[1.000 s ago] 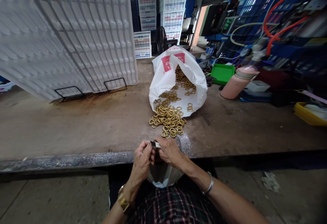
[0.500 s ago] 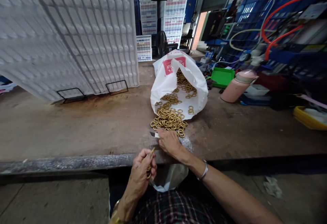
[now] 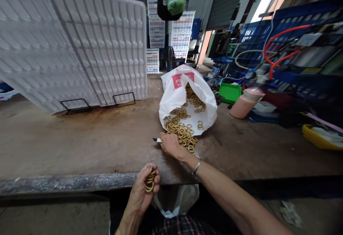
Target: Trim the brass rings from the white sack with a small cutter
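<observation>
Several brass-coloured rings (image 3: 150,181) lie stacked in my left hand (image 3: 143,186), its fingers curled round them, just off the table's front edge. My right hand (image 3: 170,145) grips a small knife (image 3: 157,140) with a dark blade and a pale handle; the blade points left. That hand rests at the left side of a pile of rings (image 3: 182,133), and its fingertips are partly hidden. The pile spills from the mouth of a white plastic bag (image 3: 167,104) with red print, lying on its side on the table.
Tall white ribbed trays (image 3: 107,49) stand in black wire holders at the left of the wooden table (image 3: 80,145). To the right are a green tray (image 3: 229,92), a pink bottle (image 3: 245,104) and a yellow basket (image 3: 318,140). A plastic bag (image 3: 179,199) hangs below the table edge.
My left hand has turned so the rings show more and has moved slightly down and left. My right hand, with the knife, has shifted left along the pile. The view has tilted up.
</observation>
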`<state>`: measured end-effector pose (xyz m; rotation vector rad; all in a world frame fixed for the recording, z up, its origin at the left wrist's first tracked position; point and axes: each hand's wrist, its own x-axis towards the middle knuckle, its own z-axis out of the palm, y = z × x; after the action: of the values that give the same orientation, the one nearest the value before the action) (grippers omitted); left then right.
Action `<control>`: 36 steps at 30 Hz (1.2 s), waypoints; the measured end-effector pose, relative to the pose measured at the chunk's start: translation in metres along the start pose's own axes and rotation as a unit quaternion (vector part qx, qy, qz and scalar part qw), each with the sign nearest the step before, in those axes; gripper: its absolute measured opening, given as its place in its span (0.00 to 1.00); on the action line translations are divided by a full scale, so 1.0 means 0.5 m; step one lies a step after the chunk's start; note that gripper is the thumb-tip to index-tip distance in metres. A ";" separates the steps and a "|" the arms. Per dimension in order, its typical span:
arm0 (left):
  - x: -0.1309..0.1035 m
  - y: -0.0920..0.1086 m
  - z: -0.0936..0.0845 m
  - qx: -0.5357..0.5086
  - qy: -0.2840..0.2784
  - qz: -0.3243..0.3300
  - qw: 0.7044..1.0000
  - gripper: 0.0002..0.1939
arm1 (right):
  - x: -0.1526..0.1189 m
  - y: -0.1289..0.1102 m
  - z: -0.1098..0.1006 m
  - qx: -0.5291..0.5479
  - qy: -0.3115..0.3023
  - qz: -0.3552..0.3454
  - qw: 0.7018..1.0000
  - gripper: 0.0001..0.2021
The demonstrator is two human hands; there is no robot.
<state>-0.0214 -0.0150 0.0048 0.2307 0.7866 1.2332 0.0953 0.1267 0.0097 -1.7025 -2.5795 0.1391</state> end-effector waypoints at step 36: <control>0.026 -0.035 0.044 0.323 0.033 0.119 0.938 0.17 | -0.163 0.001 0.025 0.501 0.035 0.009 0.865 0.11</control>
<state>0.0077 -0.0037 0.0056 0.8452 1.2376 1.1741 0.1268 0.0511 -0.0019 -1.2391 -1.8152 1.1461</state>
